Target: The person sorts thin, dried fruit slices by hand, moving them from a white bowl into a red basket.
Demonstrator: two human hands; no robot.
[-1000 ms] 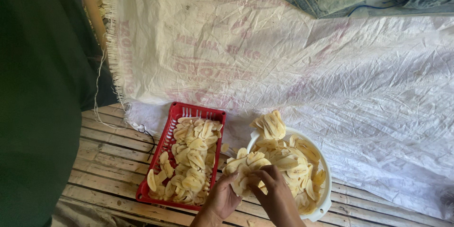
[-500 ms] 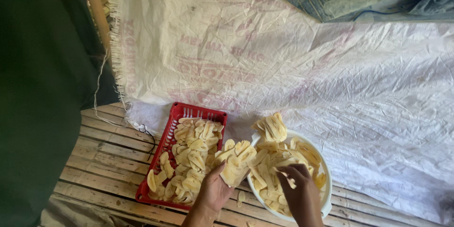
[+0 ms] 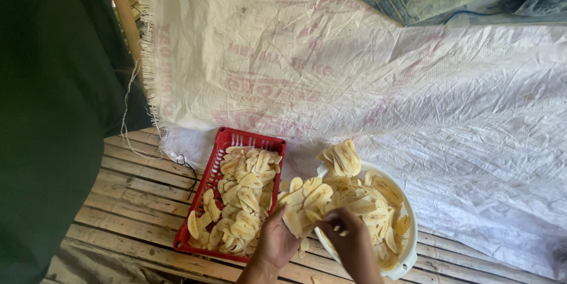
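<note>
Tray point(image 3: 220, 160) left of bowl point(image 3: 407, 248), slices point(image 3: 304, 201) between, sack point(image 3: 366, 83) behind

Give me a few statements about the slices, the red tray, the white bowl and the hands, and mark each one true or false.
1. The left hand holds a fan of pale yellow slices. True.
2. The red tray is empty. False: it is filled with slices.
3. The white bowl sits to the right of the tray. True.
4. The right hand rests on the tray. False: it is at the near edge of the bowl, beside the held slices.
5. Tray and bowl stand on a floor of wooden slats. True.
6. The sheet behind them is black. False: it is a whitish woven sheet.
</note>
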